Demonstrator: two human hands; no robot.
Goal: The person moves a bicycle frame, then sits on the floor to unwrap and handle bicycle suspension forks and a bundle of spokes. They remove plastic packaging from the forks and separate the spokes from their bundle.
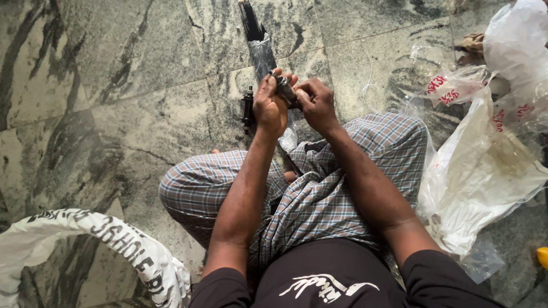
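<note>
I sit cross-legged on a marble floor in a checked cloth. My left hand (269,105) and my right hand (315,102) meet in front of me, both closed on a bundle of thin black sticks (260,43) wrapped in clear plastic. The bundle points away from me, its bare black ends sticking out of the wrap at the far end. My fingers pinch the near end of the wrap, where a small dark metal piece (283,87) shows between them. A small black object (248,109) lies on the floor just left of my left hand.
Crumpled clear and white plastic bags (485,165) pile up on my right, some with red print. The rim of a white sack (114,239) with black lettering curves at the lower left. A yellow object (542,256) shows at the right edge.
</note>
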